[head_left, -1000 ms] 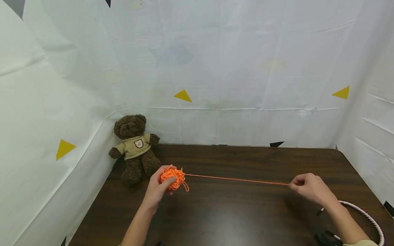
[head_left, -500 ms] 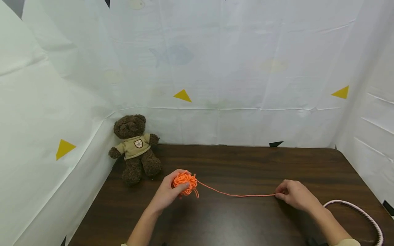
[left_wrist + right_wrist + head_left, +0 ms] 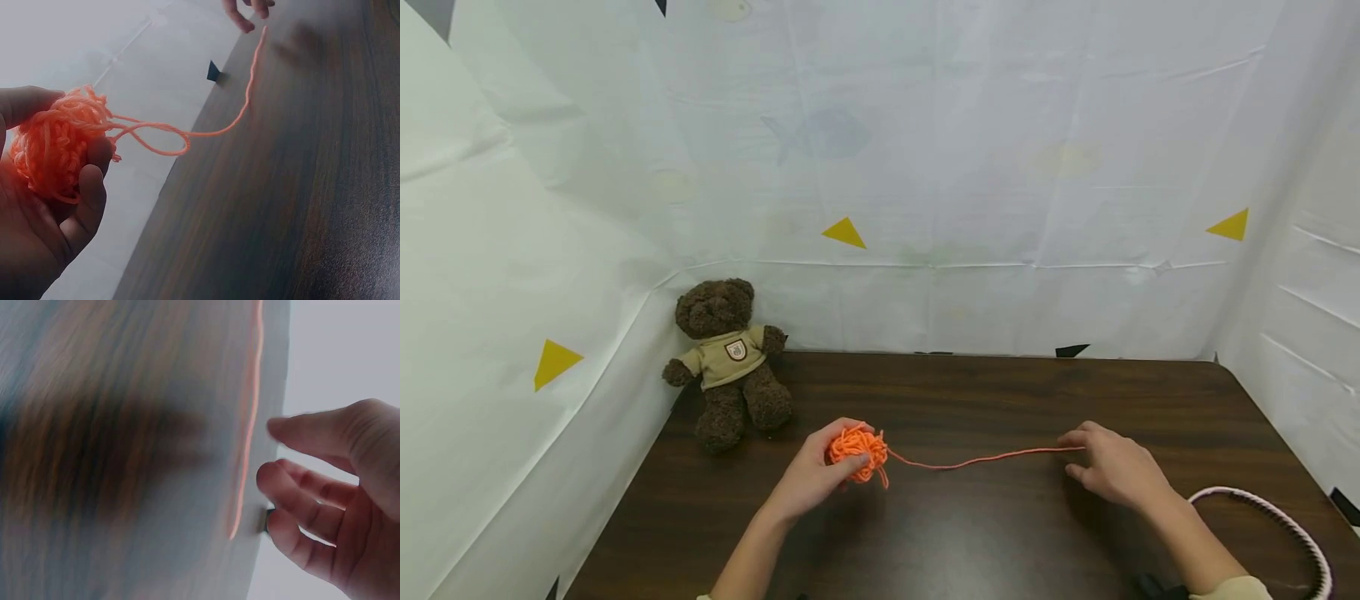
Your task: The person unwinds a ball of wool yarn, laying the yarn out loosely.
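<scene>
My left hand (image 3: 816, 471) grips a tangled ball of orange yarn (image 3: 859, 454), thumb across its front. From the ball a strand of yarn (image 3: 955, 467) runs right over the dark wooden table (image 3: 970, 533); a small loop sticks out beside the ball in the left wrist view. My right hand (image 3: 1116, 467) hovers by the strand's far end with thumb and fingers parted. In the right wrist view the yarn end (image 3: 234, 528) lies on the table, apart from the fingertips (image 3: 275, 428), and nothing is held there.
A brown teddy bear (image 3: 726, 362) in a tan shirt sits at the table's back left. A curved, pale braided cord or cable (image 3: 1277, 512) lies at the right, near my right forearm. White sheeting (image 3: 985, 308) surrounds the table's back and sides.
The strand has gone from taut to slack and down on the table. Both hands have come closer together, and my right hand has let go of the yarn end.
</scene>
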Available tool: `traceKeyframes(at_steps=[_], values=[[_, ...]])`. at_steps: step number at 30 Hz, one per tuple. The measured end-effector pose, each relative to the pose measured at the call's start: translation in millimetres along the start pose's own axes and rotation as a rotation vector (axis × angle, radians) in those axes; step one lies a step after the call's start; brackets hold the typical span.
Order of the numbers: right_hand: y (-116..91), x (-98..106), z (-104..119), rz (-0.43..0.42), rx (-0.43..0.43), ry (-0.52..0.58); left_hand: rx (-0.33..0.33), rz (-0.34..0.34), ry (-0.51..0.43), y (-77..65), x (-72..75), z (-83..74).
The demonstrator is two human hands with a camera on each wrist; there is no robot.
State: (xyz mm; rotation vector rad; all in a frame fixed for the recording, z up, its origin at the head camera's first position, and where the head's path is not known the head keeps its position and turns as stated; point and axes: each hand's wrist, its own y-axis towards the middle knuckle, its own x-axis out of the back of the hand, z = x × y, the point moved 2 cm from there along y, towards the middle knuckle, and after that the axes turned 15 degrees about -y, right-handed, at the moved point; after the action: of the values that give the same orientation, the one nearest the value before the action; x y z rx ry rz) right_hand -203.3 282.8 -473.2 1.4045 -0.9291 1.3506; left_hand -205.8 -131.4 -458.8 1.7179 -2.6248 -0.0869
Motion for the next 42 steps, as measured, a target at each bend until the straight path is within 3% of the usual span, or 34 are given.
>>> traceKeyframes(at_steps=[2,6,12,16,22,29,34,42], values=[[2,4,6,-0.017,0.008,-0.022,0.004,0.008,-0.003,-1.8,-4.2,-8.2],[4,11,15,-0.035,0.003,-0.068,0.022,0.009,-0.001,-0.7,-7.5,-10.0],[11,18,37,-0.085,0.031,-0.040,0.015,0.003,0.015,2.0,-5.3,-2.5],[16,7,70,-0.117,0.151,0.103,0.019,0.003,0.021,3.3,-5.6,-0.5],[24,-10,125,-0.063,0.325,0.479,0.011,0.053,0.039,6.3,-8.8,1.5],[39,-18,168,0.094,0.305,0.793,-0.019,0.102,0.054,6.2,-13.4,1.1],[45,-20,176,0.142,0.250,0.910,-0.049,0.140,0.040,7.0,-16.1,3.4],[47,-12,160,0.036,0.255,0.886,-0.039,0.116,-0.001,6.6,-17.0,5.9]])
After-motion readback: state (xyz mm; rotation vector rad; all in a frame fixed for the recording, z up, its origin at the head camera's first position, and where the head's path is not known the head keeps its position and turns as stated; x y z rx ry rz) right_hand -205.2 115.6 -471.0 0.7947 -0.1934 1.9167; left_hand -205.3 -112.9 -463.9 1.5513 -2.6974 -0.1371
